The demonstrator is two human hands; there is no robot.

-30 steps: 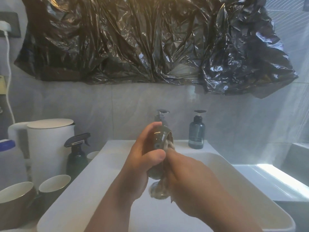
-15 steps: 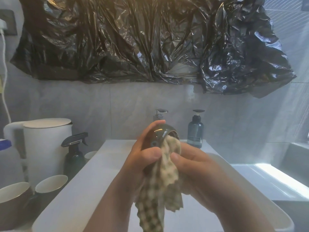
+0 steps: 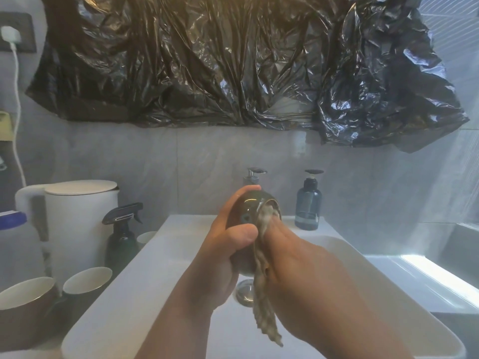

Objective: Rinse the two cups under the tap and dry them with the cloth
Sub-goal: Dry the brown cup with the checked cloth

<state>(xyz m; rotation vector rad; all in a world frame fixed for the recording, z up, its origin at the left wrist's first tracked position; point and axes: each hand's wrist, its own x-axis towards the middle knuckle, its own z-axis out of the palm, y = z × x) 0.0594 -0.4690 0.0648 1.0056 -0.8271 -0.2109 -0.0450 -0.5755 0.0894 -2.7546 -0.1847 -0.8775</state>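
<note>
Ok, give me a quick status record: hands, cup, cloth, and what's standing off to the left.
left hand: grips the dark cup over the sink
right hand: pushes the cloth into the cup's mouth; fingertips hidden
cloth: tail hangs below the cup
stage: drying the inside
waiting, left: large cup and smaller cup, upright, by the kettle

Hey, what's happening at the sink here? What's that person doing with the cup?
A person is drying a dark cup over the white sink. The left hand grips the cup round its outside, with its mouth turned toward the right hand. The right hand pushes a cloth into the cup, and the cloth's loose end hangs down over the basin. On the counter to the left stand a brown mug and a dark mug, in front of a white kettle and a spray bottle.
</note>
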